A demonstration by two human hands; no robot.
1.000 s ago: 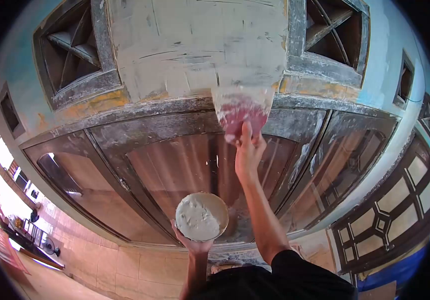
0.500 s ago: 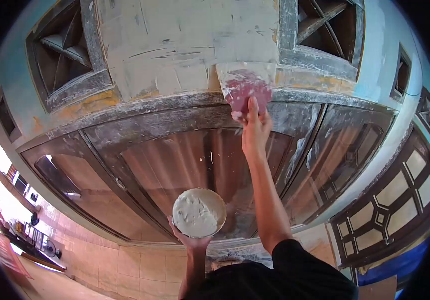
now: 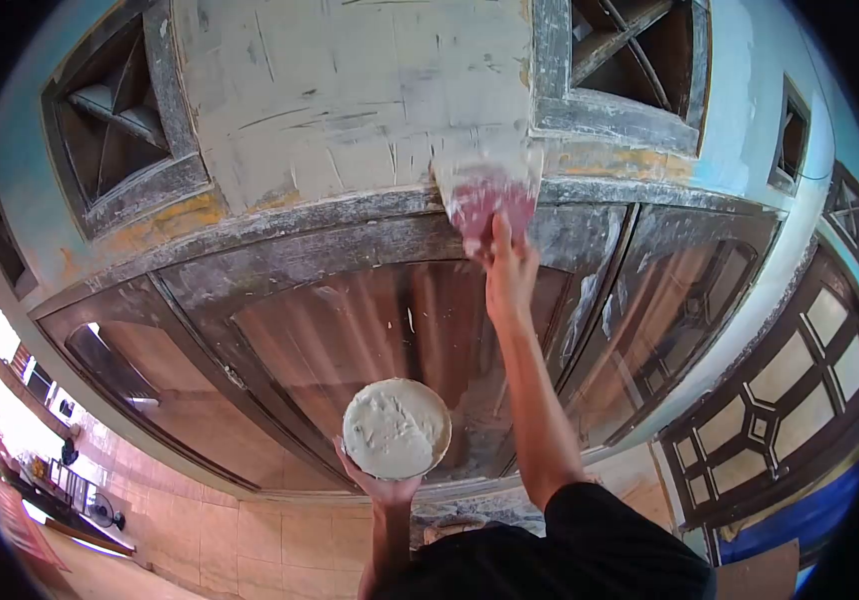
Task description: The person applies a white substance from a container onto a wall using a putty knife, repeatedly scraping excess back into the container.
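Note:
My right hand (image 3: 512, 275) reaches up, its fingers closed on a reddish putty scraper (image 3: 490, 205) smeared with white filler. The scraper's upper edge, blurred, meets the plastered wall (image 3: 350, 110) just above the wooden window frame (image 3: 340, 225). Lower down, my left hand (image 3: 387, 483) supports a round bowl (image 3: 443, 455) from beneath and the side. White putty (image 3: 387, 430) fills much of the bowl, with a lumpy patch on the left and a smoother part at right.
Vents with crossed slats (image 3: 630, 60) flank the plastered strip. Below is a wide window with brown curtains (image 3: 350, 330) behind glass. A panelled door (image 3: 780, 400) stands at right, tiled floor (image 3: 280, 540) below. A fan (image 3: 102, 508) shows at far left.
The scraper in my right hand has slid slightly downward on the wall toward the window frame. My view has shifted a little. The bowl in my left hand stays nearly in place.

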